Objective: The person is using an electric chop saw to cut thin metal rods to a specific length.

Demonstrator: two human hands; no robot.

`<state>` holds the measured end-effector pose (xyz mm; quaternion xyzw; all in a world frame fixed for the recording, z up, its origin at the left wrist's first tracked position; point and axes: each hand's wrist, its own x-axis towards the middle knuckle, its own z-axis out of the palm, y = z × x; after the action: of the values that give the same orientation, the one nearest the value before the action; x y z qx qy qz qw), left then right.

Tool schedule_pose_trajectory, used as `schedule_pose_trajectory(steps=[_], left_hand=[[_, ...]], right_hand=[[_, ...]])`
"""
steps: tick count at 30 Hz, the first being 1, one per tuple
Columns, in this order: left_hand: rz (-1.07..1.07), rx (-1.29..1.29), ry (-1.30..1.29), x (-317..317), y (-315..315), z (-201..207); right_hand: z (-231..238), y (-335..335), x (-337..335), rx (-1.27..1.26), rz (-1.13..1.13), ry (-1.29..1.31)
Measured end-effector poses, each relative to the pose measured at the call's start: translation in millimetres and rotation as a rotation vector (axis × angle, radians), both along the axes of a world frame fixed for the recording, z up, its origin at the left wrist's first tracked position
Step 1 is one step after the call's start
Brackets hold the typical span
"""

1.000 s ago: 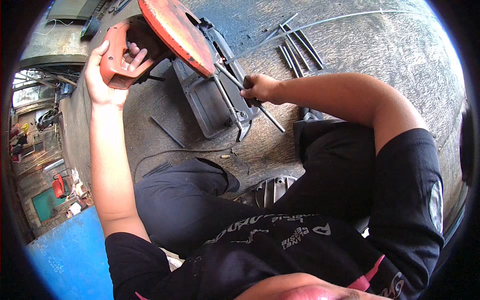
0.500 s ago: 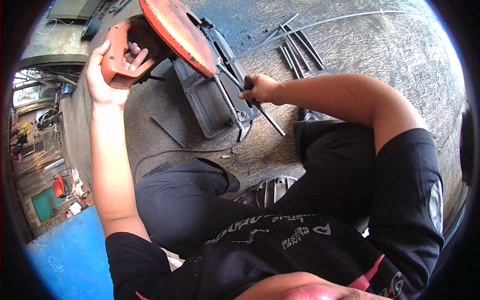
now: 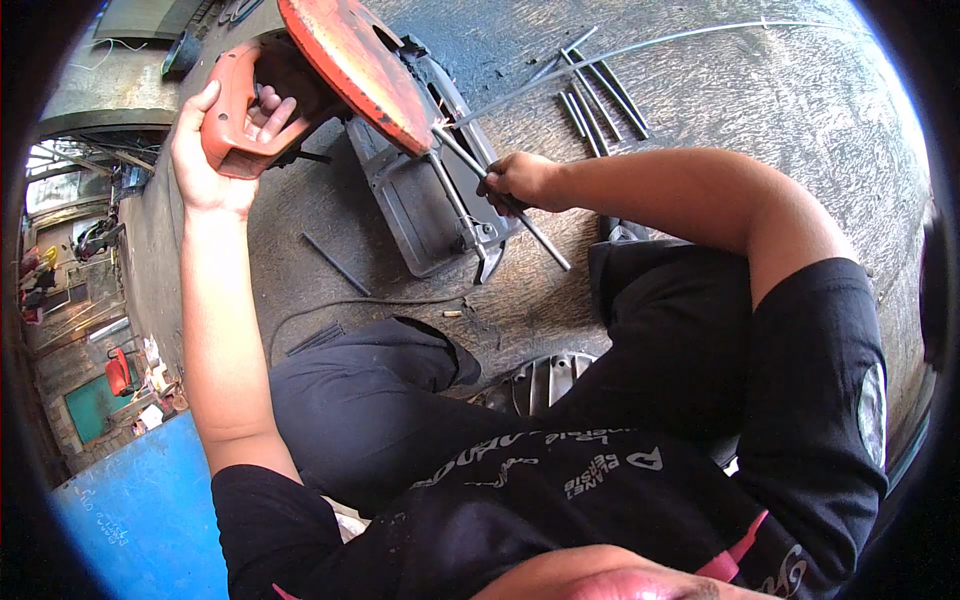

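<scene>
My left hand (image 3: 215, 150) is wrapped around the orange loop handle (image 3: 228, 105) of a chop saw, with fingertips showing inside the loop. The saw's worn orange blade guard (image 3: 360, 75) slopes down over its grey metal base (image 3: 415, 220). In my right hand (image 3: 518, 183) is a thin metal tube (image 3: 545, 243), closed in the fingers. The tube lies slantwise across the base, its far end against the lower tip of the guard, beside the clamp rod (image 3: 455, 195). The blade itself is hidden by the guard.
Several cut tubes (image 3: 605, 100) lie on the floor beyond my right hand, and a long thin bar (image 3: 650, 47) runs past them. One short tube (image 3: 335, 265) and a cable (image 3: 330, 302) lie left of the base. A blue panel (image 3: 140, 520) stands at lower left.
My right hand's fingers have curled slightly around the tube. The saw, my left hand and the tube show no clear movement.
</scene>
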<state>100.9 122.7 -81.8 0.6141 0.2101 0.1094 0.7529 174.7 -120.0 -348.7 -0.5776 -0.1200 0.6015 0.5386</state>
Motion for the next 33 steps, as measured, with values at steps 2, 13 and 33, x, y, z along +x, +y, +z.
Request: schedule_pose_trajectory(steps=[2, 13, 33], left_hand=[[-0.002, -0.017, -0.004, 1, -2, 1], [-0.021, -0.010, -0.011, 0, 3, -1], [-0.066, -0.023, -0.016, 0, 0, 1]], right_hand=[[0, -2, 3, -0.054, -0.029, -0.065], [4, -6, 4, -0.064, -0.152, -0.130], [3, -6, 7, -0.078, -0.113, -0.139]])
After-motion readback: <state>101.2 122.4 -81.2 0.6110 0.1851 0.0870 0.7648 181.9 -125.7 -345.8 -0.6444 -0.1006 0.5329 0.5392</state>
